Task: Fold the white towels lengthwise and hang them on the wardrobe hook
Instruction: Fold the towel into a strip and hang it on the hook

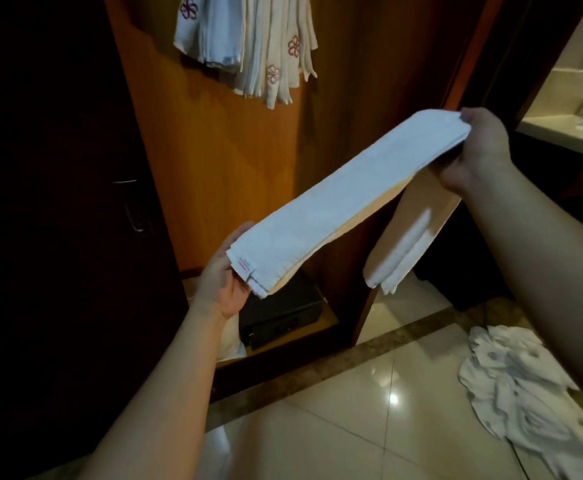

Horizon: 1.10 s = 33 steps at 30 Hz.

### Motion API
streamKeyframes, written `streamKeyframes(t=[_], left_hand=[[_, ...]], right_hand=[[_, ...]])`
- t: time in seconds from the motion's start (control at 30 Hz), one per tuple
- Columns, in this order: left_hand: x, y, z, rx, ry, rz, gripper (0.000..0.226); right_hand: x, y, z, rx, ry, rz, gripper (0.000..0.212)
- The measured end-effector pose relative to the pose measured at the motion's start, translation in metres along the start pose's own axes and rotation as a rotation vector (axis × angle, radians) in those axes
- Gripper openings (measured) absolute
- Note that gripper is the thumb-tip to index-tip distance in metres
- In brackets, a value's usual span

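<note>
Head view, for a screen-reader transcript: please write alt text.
Both hands hold a folded white towel stretched between them, left hand at the tagged end, right hand at the other. Flower-embroidered towels hang in the wardrobe above; crumpled towels lie on the floor.

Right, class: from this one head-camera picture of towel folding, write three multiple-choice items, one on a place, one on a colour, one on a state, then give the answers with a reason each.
1. Where does the pile of unfolded towels lie?
A. on the tiled floor at lower right
B. on the black box
C. on a bed

2. What colour are the flower motifs on the hanging towels?
A. green
B. reddish pink
C. yellow

3. How is the folded towel held?
A. draped over one arm
B. lying on the floor
C. stretched between both hands

Answers: A, the heap rests on tiles; B, the flowers show reddish pink; C, the left hand and the right hand grip opposite ends.
</note>
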State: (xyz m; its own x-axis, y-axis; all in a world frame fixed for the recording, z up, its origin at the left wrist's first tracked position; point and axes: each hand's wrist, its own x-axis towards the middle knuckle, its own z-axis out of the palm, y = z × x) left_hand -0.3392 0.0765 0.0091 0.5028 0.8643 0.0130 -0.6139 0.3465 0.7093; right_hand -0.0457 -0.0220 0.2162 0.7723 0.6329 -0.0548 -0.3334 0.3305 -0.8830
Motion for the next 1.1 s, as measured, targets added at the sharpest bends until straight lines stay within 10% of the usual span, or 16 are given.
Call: streamKeyframes(t=[0.53, 0.73, 1.1], left_hand=[[-0.018, -0.009, -0.019, -0.120, 0.071, -0.187, 0.037], [-0.007, -0.036, -0.024, -0.229, 0.377, -0.223, 0.045], [0.005, -0.059, 0.023, 0.685, 0.417, -0.396, 0.072]], right_hand=[[-0.004, 0.038, -0.012, 0.035, -0.178, 0.173, 0.044], [-0.021, 0.037, 0.008, 0.116, -0.291, 0.208, 0.048], [-0.061, 0.038, 0.065, 0.095, -0.316, 0.153, 0.044]])
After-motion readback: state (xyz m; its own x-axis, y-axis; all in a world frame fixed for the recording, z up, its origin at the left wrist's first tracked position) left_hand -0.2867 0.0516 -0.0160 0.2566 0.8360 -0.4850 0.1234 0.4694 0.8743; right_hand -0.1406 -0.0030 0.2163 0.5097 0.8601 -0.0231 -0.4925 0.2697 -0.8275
